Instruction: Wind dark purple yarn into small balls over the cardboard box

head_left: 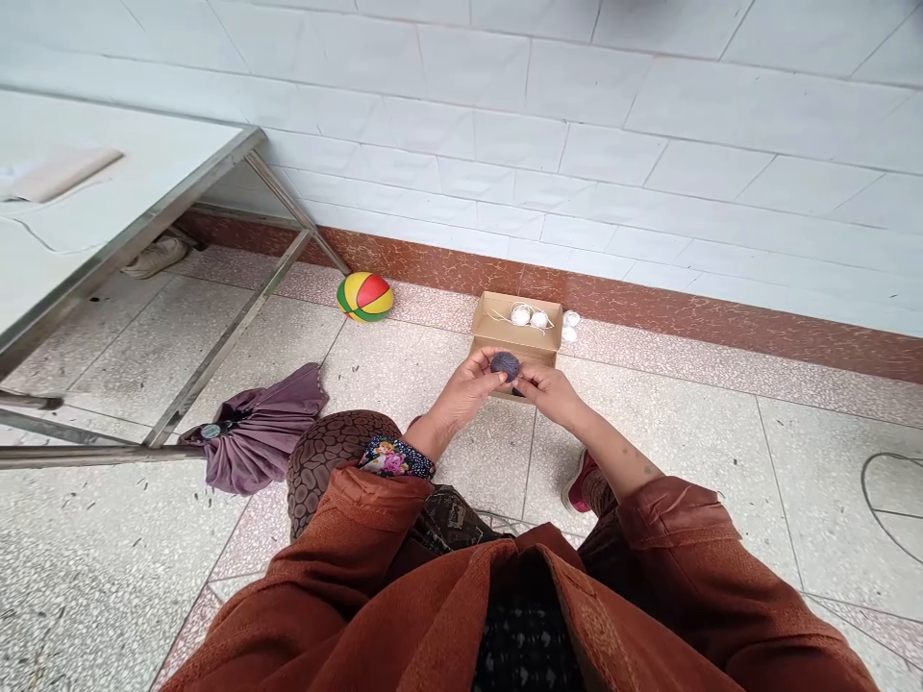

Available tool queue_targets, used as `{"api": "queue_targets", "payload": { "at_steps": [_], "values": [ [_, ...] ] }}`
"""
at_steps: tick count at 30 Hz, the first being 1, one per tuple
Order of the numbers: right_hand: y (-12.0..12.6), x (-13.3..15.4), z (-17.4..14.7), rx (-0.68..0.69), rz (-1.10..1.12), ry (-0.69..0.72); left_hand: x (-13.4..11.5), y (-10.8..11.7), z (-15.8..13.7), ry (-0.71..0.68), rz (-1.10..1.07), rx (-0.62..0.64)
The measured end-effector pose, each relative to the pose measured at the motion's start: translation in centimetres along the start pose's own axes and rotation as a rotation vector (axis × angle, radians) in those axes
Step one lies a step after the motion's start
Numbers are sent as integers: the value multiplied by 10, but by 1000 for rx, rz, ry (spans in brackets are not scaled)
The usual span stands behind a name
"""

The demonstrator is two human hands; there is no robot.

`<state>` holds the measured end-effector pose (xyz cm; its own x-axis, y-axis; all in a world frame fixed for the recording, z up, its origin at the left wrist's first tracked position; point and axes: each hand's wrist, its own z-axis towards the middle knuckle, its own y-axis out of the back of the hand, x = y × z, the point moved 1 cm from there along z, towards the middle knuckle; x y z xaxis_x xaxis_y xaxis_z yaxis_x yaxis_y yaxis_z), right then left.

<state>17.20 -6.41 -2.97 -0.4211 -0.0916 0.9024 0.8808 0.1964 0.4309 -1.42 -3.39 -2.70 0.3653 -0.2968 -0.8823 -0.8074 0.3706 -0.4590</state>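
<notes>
In the head view, a small dark grey yarn ball [506,365] sits in the fingers of my left hand [472,386], which is closed on it. My right hand [549,392] is at the ball's right side with thumb and fingers pinched together; what they grip is too small to make out. Just beyond both hands stands an open cardboard box [497,336] on the floor. White yarn balls [530,315] with loose strands lie at the box's far part. Something dark shows below my right fingers, mostly hidden by them.
Two white round pieces [570,325] lie right of the box by the wall. Further left are a colourful ball [365,296], a folded purple umbrella [263,423] and a metal-framed table [144,211]. A thin wire loop [876,495] lies on the floor at far right.
</notes>
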Motion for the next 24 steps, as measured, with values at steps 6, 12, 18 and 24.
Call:
{"api": "queue_targets", "payload": {
  "at_steps": [6, 12, 18, 24],
  "values": [
    [6, 13, -5, 82, 18, 128, -1, 4, 4, -31, 205, -84],
    [25, 23, 1, -47, 98, 150, 4, 5, 3, 89, 391, 32],
    [20, 9, 10, -160, 60, 129, -1, -3, -4, 65, 191, 232],
    [6, -3, 8, -124, 36, -20, -4, -4, -4, -13, 74, 210]
  ]
}}
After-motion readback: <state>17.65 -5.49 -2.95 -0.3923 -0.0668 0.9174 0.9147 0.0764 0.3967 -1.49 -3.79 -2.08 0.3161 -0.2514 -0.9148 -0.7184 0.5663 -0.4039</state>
